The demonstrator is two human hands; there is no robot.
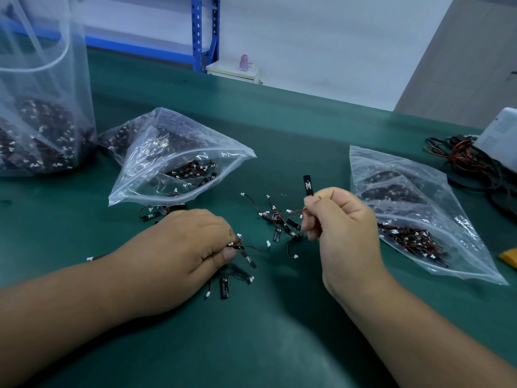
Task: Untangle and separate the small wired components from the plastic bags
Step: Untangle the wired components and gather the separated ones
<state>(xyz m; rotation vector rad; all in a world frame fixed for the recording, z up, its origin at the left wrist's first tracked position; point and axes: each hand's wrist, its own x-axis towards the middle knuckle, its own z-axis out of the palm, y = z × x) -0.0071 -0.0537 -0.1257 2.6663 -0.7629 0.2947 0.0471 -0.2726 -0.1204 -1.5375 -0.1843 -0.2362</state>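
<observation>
Both hands work low over the dark green tabletop. The left hand lies knuckles-up with its fingers curled, thumb and forefinger pinching a thin red-and-black wire lead with white plugs close to the surface. The right hand is closed into a loose fist and grips a small black rectangular strip component, which stands upright above the forefinger. A thin red wire runs left from this fist to a white plug.

Between the hands lies a loose tangle of small wired components, black strips on red and black wires with white plugs. Several separated black strip pieces lie just beside the left thumb.

A clear zip-top plastic bag lies behind the left hand, its mouth facing the tangle, with more components inside. A second clear plastic bag lies just beside the right hand, partly behind it, also holding components. A tall clear plastic sack stands at the far left, its bottom filled with the same parts.

A bundle of black and red cables lies at the right edge, partly beneath a white device.
</observation>
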